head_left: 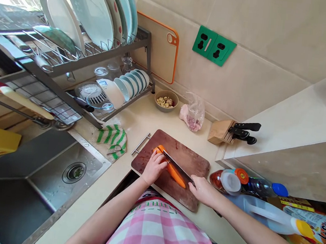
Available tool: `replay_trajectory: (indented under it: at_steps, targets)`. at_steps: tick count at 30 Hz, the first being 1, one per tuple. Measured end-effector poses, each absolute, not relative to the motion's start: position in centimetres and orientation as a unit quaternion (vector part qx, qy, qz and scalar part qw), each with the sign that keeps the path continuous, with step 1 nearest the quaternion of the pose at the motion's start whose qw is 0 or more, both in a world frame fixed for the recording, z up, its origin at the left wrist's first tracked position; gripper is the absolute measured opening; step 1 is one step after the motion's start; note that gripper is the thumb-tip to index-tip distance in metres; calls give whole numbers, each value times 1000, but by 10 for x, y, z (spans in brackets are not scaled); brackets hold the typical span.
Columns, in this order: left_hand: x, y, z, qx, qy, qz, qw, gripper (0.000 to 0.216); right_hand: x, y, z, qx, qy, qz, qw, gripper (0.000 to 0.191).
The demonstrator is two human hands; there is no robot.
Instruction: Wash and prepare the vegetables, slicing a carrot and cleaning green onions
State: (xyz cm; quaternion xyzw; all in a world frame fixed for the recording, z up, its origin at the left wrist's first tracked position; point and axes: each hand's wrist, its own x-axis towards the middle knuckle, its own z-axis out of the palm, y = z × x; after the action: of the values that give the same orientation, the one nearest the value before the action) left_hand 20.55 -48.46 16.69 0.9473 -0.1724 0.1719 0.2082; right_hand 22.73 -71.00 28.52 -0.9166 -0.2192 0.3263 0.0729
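Note:
An orange carrot (175,174) lies slantwise on a dark brown cutting board (187,153) that has a metal handle at its left end. My left hand (155,167) is closed on the carrot near its thick upper-left end, fingertips on top. In my right hand (201,189) is the dark handle of a kitchen knife (177,165). Its blade runs along the carrot toward the upper left, with the tip side close to my left fingers. Whether the edge has cut into the carrot cannot be made out.
Behind the board are a bowl of pale pieces (166,101), a bag of meat (192,115) and a knife block (220,132). A green-striped cloth (113,140), a sink (89,161) and a dish rack (105,59) are on the left. Bottles and jars (261,186) crowd the right.

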Motion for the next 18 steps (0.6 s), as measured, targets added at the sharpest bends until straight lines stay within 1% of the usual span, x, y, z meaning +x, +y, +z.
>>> replay_trajectory:
  at_steps: [3,5,12,18]
  targets:
    - [206,-485,167,947,-172,171,211,13,228,-711,280,-916,-217,331,64,20]
    - [206,-485,165,947,-169,169,214,14,227,-713,268,-918,-210,331,68,20]
    - [202,-483,165,946,-164,165,227,14,209,-724,213,-930,-170,299,133,19]
    - [196,-479,176,954,-163,166,191,17,205,-725,212,-935,-175,270,149,18]
